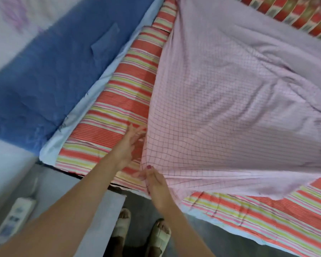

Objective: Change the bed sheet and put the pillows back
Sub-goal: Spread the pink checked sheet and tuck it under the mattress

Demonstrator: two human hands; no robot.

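She stands at the corner of the bed, and the pink checked sheet (pixel 220 108) lies spread ahead and to the right of both hands, billowed and creased over the striped mattress (pixel 122 101). One corner of it comes to a point right at her right hand (pixel 157 184), which pinches the cloth there between thumb and fingers; the thumbnail is painted dark red. The left hand (pixel 132 140) is just beyond and a little to the left, fingers spread and loose, brushing the sheet's left edge without, as far as I can tell, gripping it. That frame is blurred, so I can't be sure.

The sheet's left edge runs away from the left hand toward the far end of the bed, leaving a long strip of striped mattress bare on the left side, and another bare strip shows to the right of the right hand along the near edge. So the cloth needs to come leftward and toward her to cover the corner; the right hand already has the hold, and the left is nearer the uncovered side.

No pillows in sight. A white power strip (pixel 15 217) lies on the floor, left of her sandals (pixel 143 232); no writing on anything can be read.
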